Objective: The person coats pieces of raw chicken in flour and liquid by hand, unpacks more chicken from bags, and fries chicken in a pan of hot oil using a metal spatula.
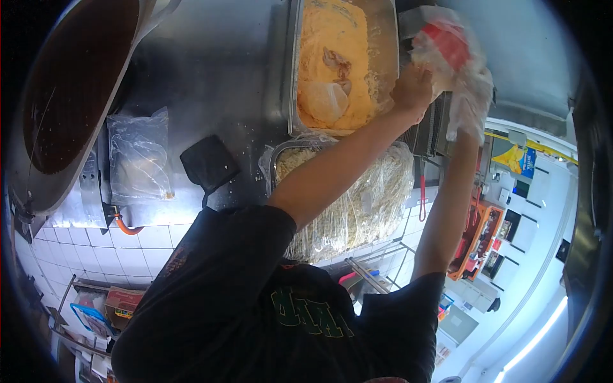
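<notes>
Commercial kitchen, food-prep station. Evidence: stainless counter point(217, 70); large wok point(70, 83) at 10 o'clock; steel pan point(338, 64) of orange breading at 12 o'clock; bagged noodles point(357, 204) at centre; tiled wall point(128, 246) at 7 o'clock; orange crate point(476, 239) and menu signage point(516, 158) at 3 o'clock.

Steel counter point(217, 70) runs across the far side. Large wok point(70, 83) sits at far left. Right of it, a plastic bag point(137, 156) lies flat, then a dark pad point(209, 163). Deep tray of breading point(341, 60) sits far centre; tray of noodles point(357, 204) lies just nearer. Bag of flour point(447, 48) is up at far right, above the fryer baskets point(429, 137).
</notes>
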Demonstrator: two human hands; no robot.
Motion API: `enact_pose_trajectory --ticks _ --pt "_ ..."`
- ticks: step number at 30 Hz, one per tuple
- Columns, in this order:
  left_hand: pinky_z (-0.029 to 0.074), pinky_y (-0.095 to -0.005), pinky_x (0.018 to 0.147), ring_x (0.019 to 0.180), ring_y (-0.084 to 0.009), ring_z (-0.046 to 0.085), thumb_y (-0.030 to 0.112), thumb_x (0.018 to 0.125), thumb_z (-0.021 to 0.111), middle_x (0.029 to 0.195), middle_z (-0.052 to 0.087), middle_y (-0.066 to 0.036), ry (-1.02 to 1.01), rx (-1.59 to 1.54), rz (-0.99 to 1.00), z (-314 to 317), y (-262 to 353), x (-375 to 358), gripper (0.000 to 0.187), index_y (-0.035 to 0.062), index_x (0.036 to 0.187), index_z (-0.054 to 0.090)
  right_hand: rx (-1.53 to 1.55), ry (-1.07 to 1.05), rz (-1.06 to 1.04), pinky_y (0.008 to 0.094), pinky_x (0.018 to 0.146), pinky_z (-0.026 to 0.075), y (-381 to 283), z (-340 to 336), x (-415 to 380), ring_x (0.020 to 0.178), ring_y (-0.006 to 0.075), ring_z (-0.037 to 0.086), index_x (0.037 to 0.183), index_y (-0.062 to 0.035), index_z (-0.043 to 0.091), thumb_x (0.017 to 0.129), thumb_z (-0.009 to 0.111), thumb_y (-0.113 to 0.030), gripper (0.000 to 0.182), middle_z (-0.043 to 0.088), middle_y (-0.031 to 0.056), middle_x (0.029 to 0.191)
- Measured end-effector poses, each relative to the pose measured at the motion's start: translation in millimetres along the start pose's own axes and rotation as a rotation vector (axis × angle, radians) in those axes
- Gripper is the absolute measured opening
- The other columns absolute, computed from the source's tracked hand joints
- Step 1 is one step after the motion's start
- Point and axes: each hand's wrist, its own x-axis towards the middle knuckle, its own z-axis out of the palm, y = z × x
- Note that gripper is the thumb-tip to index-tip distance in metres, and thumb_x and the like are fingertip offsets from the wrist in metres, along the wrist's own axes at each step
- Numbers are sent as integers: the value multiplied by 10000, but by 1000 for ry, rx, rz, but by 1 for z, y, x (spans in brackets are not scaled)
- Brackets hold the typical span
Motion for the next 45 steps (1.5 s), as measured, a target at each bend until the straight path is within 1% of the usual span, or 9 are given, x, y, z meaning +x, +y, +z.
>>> enact_pose_trajectory --ticks 3,8,19,22,24,30,40,42,45 --pt "396 -546 882 1049 -373 627 317 923 567 1109 671 -181 -152 192 178 -6 37 -34 373 52 1186 581 -88 133 -734 328 761 513 53 -44 -22 831 187 631 1066 29 631 951 563 -276 333 673 130 1006" --pt "443 -469 820 935 -374 648 339 946 552 921 688 -149 -278 296 425 6 88 -101 296 69 1063 588 1055 368 333 428 945 453 -10 -102 -122 1101 293 529 1298 -26 513 926 605 -351 502 566 152 1112" --pt "433 -438 847 965 -387 565 207 896 601 991 609 -215 -332 184 963 -141 202 -248 265 30 1088 643 2215 -502 131 416 1100 321 -67 -48 -331 1311 247 443 1396 4 416 1038 346 -471 599 459 108 1449" --pt "424 -428 936 1083 -373 549 93 866 606 1176 594 -189 -123 419 1127 -249 204 -295 287 65 1149 649 897 -226 -374 424 1080 362 -126 -17 -392 1326 252 416 1410 -119 422 1020 367 -290 430 441 109 1441" --pt "405 -451 969 1129 -376 532 39 841 609 1204 585 -179 -62 659 1093 -327 204 -340 331 71 1168 648 2202 -966 538 431 1033 408 -158 7 -444 1255 263 488 1338 -117 508 988 464 -261 381 533 89 1349" --pt "338 -412 1073 1243 -328 462 77 879 584 1240 561 -163 288 1031 752 -544 180 -475 315 65 1187 649 2125 -1727 1101 484 1021 426 -230 102 -609 1147 315 555 1231 -70 552 971 508 -415 434 591 164 1243" --pt "451 -324 958 1067 -175 592 194 1012 521 1138 663 -84 1004 233 503 -824 171 -638 271 11 1182 625 1919 -2014 649 498 895 471 -287 336 -769 964 300 569 953 -114 553 1006 416 -383 306 612 116 974" --pt "461 -299 890 995 -144 602 245 1017 533 1028 669 -52 1173 340 701 -874 211 -652 301 -7 1148 631 1672 -2096 1008 448 833 474 -340 347 -775 851 265 563 908 -101 544 989 433 -357 290 584 81 868" --pt "422 -311 997 1110 -196 582 96 976 519 1194 629 -87 1182 659 663 -985 247 -692 310 -13 1261 574 1041 -1556 875 414 674 505 -412 346 -800 689 250 558 927 -97 548 986 499 -386 299 571 84 820"
